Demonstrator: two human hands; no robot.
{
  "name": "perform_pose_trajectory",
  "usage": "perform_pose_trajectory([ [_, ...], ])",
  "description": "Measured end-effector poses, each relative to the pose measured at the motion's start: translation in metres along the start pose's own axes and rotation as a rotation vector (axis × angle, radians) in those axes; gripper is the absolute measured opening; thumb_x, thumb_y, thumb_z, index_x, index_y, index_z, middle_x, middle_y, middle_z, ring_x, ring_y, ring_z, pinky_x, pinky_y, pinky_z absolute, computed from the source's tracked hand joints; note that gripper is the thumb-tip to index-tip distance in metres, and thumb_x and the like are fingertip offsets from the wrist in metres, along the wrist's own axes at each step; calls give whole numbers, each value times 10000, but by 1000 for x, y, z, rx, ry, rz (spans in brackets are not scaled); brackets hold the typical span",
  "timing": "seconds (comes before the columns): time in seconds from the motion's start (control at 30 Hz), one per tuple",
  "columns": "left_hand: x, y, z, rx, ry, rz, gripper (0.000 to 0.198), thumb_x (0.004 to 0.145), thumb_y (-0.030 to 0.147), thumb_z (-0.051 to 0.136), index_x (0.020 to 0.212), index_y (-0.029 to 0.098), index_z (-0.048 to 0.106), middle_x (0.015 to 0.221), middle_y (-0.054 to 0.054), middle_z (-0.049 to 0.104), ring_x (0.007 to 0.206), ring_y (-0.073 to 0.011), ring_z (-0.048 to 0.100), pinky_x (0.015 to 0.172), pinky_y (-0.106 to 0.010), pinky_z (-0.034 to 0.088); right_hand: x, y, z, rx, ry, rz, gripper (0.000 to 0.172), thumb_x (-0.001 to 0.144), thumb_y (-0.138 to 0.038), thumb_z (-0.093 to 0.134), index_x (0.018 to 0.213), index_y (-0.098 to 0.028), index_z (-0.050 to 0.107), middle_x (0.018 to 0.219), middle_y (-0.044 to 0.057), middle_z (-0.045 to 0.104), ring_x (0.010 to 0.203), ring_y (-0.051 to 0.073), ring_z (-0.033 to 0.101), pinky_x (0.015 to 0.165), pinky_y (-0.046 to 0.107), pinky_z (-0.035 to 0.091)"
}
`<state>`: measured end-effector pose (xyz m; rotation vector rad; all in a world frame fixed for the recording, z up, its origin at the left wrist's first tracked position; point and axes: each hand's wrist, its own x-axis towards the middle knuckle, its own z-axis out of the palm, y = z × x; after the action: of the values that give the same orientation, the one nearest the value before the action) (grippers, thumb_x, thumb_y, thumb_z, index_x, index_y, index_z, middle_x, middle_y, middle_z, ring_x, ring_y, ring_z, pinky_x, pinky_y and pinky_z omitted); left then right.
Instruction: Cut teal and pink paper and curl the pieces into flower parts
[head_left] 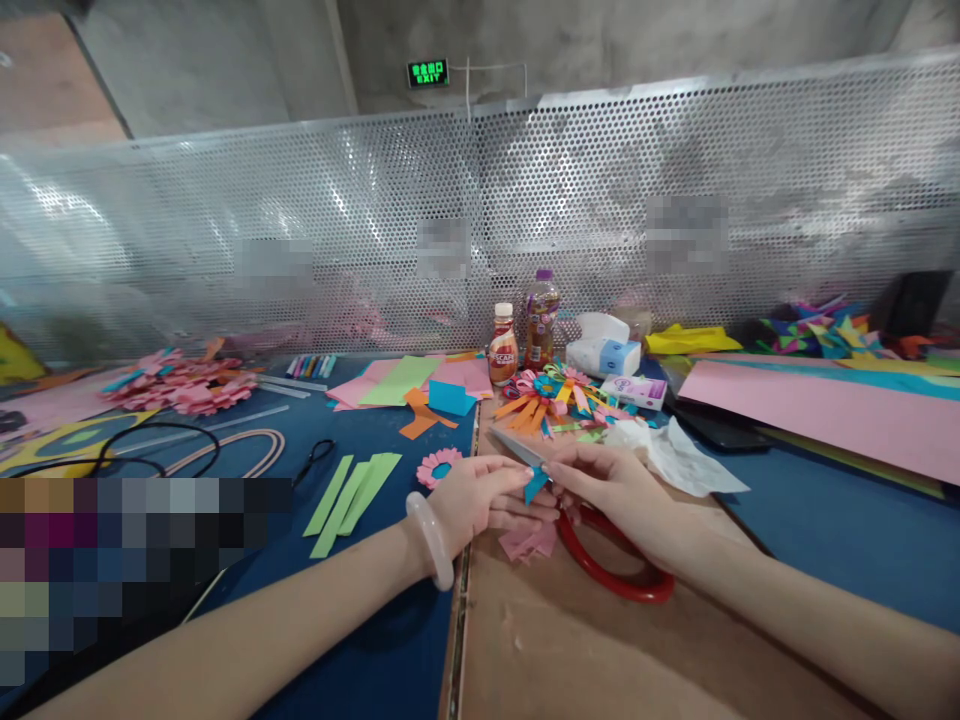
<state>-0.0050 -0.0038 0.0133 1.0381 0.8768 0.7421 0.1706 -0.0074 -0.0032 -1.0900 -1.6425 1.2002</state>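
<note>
Between my two hands is a small folded piece of blue paper (535, 487). My left hand (476, 492), with a pale bangle at its wrist, pinches the paper between thumb and fingers. The red-handled scissors (630, 592) hang from my right hand (615, 492), their blades pointing up and left past the left fingers. My right thumb and forefinger come close to the blue paper; whether they touch it I cannot tell. Pink paper scraps (529, 542) lie under the hands. A pink paper flower with a blue centre (439, 467) lies beside my left hand.
Green paper strips (356, 500) and a heap of pink paper flowers (187, 385) lie left. Two bottles, a brown one (503, 350) and a purple-capped one (543, 320), stand behind colourful paper pieces (559, 392). White tissue (679, 455) and pink sheets (832, 415) lie right. A perforated metal panel (360, 210) closes the back.
</note>
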Motion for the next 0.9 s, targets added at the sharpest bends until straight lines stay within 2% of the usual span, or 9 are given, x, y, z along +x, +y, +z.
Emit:
perform_pose_trajectory([
  [0.1,-1,0,1,66,12,-13,225,698,311,668,778,105,625,764,-122,704,659,-181,674,636,-268,529,2,3,0,-20,-16,-13,305,765,-470,551,784,-176,627,678,9,629,556,117,547,550,247,429],
  [0.23,-1,-3,1,89,-4,-13,217,676,291,693,763,106,622,739,-103,703,626,-174,667,626,-284,533,3,5,1,-12,-50,-32,280,768,-441,561,710,-172,609,642,-5,614,538,104,534,536,237,417],
  [0.47,1,-6,-4,88,-38,35,203,690,279,685,785,105,642,742,-90,703,651,-156,665,597,-241,533,-1,2,0,83,-37,20,295,778,-446,538,719,-169,621,638,-6,598,527,91,495,506,222,370],
  [0.67,3,-7,-6,68,-23,46,211,686,281,690,795,109,636,773,-104,707,674,-165,672,599,-235,533,-2,0,-1,105,-38,5,239,769,-396,569,783,-168,640,696,18,626,646,125,547,604,237,406],
  [0.77,3,-7,-5,65,-4,37,210,676,271,700,789,107,631,773,-105,707,663,-164,672,606,-242,534,-2,-1,-1,107,-30,20,234,758,-401,579,778,-177,645,668,2,622,578,106,518,531,222,375],
  [0.9,3,-8,-6,54,-7,31,224,665,277,709,790,110,628,778,-107,707,658,-167,672,614,-254,534,-3,-1,0,107,-18,71,267,757,-432,570,782,-177,648,577,-24,573,449,68,405,423,205,275],
])
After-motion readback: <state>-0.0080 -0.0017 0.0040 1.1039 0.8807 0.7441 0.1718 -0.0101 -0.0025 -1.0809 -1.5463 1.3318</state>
